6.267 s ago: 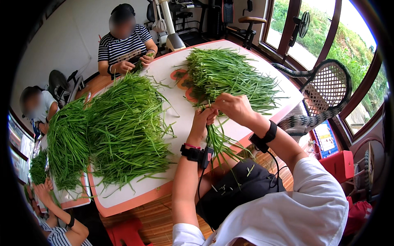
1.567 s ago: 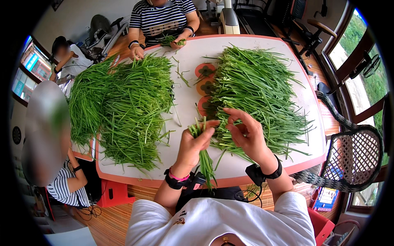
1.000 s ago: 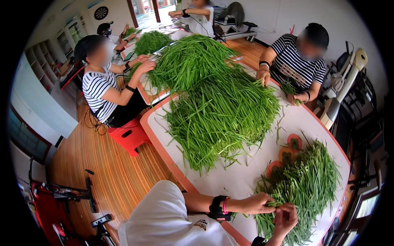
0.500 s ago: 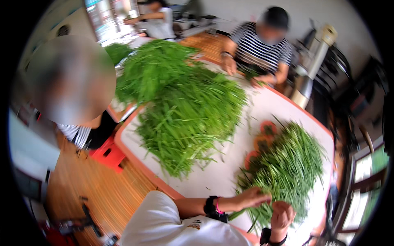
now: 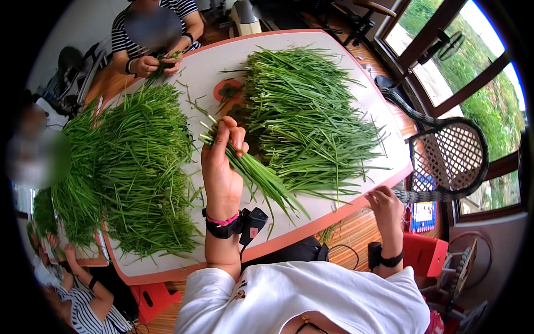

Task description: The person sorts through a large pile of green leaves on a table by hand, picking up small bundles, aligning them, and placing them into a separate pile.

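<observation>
My left hand (image 5: 222, 167) is raised over the table, its fingers closed round a small bunch of garlic chives (image 5: 261, 178). The pale stalk ends poke out beyond the thumb, and the green leaves slant down to the right. My right hand (image 5: 386, 207) is at the table's near right edge, its fingers loosely bent and slightly apart, with nothing visible in them. Ahead of it lies a neat, layered heap of chives (image 5: 311, 122) with the pale ends mostly facing left. A larger, looser heap of chives (image 5: 142, 172) covers the left of the table.
The white table (image 5: 208, 58) has an orange rim and a printed pattern. Across it, a person's hands (image 5: 158, 65) hold some green stalks; another person in stripes (image 5: 92, 303) sits at lower left. A chair with a latticed back (image 5: 448, 156) and a red stool (image 5: 425, 255) stand to the right.
My view has swung to the right. My left hand has lifted away from the right heap and now holds a bunch of chives. My right hand has moved from the heap to the table edge.
</observation>
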{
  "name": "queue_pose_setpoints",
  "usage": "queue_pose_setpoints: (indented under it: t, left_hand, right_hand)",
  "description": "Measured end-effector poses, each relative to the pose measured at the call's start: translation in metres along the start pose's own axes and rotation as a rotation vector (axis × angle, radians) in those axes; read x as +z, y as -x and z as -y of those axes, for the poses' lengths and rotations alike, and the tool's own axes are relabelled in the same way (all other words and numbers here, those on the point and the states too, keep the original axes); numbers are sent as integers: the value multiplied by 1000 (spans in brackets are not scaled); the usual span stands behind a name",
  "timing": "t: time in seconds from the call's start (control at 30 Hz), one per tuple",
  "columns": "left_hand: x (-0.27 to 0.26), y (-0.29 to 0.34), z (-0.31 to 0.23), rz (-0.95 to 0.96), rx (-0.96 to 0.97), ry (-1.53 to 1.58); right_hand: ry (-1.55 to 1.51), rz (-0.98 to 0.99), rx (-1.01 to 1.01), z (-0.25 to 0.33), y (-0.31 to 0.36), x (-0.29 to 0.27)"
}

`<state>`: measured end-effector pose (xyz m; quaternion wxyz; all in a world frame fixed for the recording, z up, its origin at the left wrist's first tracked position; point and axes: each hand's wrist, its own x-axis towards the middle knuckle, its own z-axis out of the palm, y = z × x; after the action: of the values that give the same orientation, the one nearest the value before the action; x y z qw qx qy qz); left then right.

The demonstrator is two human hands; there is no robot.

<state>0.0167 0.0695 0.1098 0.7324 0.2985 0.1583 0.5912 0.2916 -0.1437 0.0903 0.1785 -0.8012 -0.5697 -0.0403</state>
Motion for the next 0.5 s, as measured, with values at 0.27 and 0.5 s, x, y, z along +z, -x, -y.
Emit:
queue_pose_setpoints:
  t: [0.27,0.5]
  left_hand:
    - [-8,18,-24,-114,-48,94]
    - [-48,-1,4,-109,-131,-7]
  right_hand:
    - [-120,98,-452,90,-67,74]
    - [-99,125,-408,100,-78,102]
